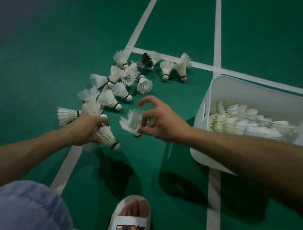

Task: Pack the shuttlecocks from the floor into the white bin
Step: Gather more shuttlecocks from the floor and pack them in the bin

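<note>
Several white feather shuttlecocks lie scattered on the green court floor, and one dark-feathered shuttlecock lies among them at the back. My left hand grips a white shuttlecock with its cork pointing right, and another shuttlecock sticks out to its left. My right hand pinches a blurred white shuttlecock by its base just above the floor. The white bin stands to the right and holds rows of stacked shuttlecocks.
White court lines cross the green floor. My two feet in white slippers stand at the bottom edge, and a knee in blue jeans fills the lower left. My right forearm crosses in front of the bin.
</note>
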A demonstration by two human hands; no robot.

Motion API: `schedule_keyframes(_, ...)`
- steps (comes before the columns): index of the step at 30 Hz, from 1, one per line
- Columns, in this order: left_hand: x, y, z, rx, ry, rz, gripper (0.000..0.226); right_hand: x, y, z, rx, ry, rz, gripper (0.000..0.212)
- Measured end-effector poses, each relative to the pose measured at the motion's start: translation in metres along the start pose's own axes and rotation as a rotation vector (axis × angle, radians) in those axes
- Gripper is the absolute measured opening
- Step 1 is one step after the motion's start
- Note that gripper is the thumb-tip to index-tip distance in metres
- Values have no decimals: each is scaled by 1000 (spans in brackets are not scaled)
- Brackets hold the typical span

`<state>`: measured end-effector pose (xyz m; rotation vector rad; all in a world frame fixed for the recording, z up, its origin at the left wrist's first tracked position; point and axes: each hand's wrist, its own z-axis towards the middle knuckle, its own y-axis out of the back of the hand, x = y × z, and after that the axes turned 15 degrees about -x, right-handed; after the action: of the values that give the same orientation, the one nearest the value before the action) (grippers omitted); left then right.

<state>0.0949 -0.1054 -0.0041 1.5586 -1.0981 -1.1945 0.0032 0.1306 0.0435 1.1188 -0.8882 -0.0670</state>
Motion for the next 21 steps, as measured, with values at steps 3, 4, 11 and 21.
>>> schedule_keyframes(3,-30,37,10,-38,-45,-32,61,-6,50,5,-103,-36,-4,11)
schedule_keyframes(4,-41,50,15,-54,-56,-50,60,-10,66,5,-138,-65,-4,11)
schedule_keyframes(11,-128,135,63,-194,-139,-170,52,-58,154,-24,-395,-371,39,11)
schedule_keyframes(21,-285,128,104,-165,-466,-137,58,-154,195,-124,-685,-844,59,17)
